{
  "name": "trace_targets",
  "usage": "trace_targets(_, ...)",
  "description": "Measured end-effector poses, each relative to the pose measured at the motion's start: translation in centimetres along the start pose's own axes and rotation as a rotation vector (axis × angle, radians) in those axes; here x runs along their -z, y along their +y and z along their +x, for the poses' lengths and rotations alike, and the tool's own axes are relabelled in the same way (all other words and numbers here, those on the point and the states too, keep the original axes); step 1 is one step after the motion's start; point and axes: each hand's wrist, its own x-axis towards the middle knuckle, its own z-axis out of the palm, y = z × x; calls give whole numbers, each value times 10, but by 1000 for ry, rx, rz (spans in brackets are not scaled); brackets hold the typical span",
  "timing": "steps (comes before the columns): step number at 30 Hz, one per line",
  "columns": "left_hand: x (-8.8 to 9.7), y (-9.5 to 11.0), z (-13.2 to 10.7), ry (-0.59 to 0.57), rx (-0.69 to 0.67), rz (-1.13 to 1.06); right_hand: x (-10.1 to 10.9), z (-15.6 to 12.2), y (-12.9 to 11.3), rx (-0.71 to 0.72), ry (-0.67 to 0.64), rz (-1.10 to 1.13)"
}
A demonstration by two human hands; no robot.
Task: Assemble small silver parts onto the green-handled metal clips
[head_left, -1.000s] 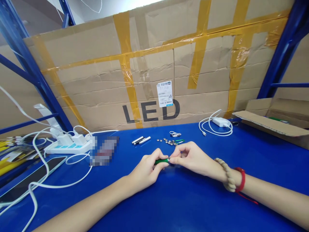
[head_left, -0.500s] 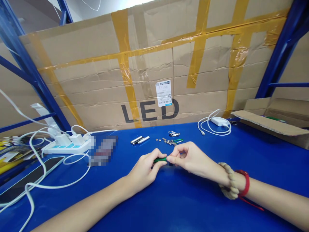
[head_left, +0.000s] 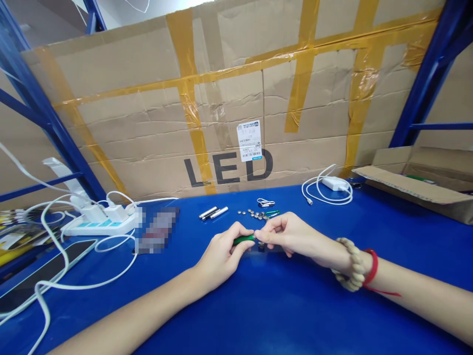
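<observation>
My left hand is closed around a small green metal tube, pinched between thumb and fingers and lying nearly level. At its right end, my right hand is closed in a pinch. A speck of silver shows at those fingertips, too small to name. Just below them on the table is a small black piece. Several button cells lie loose behind the hands. Near them are a green clip, partly behind my right hand, and looped cords with metal ends.
Several metal tubes lie left of the cells. At the left are a power strip with white cables and a phone. A white charger and an open carton stand right. A large cardboard sheet backs the blue table.
My right fingertips have shifted slightly up at the tube's end, and the black piece beneath them shows more plainly. The whole view has moved a little. My left hand keeps its hold.
</observation>
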Motion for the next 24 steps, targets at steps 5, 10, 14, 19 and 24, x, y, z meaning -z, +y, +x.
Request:
trace_targets(5,-1,0,-1,-52,-20,-25,6,1,3,-22,-116,28)
trace_targets(10,-1,0,-4,-98,-57,2,4,2,8,-54,-110,-19)
trace_targets(14,-1,2,-6,-104,-73,-4,-1,3,8,-50,-50,-59)
trace_targets(19,2,7,-6,-120,-77,20,-2,4,7,-16,-3,-56)
trace_targets(24,3,7,-3,-73,-78,28,-1,3,6,82,38,-88)
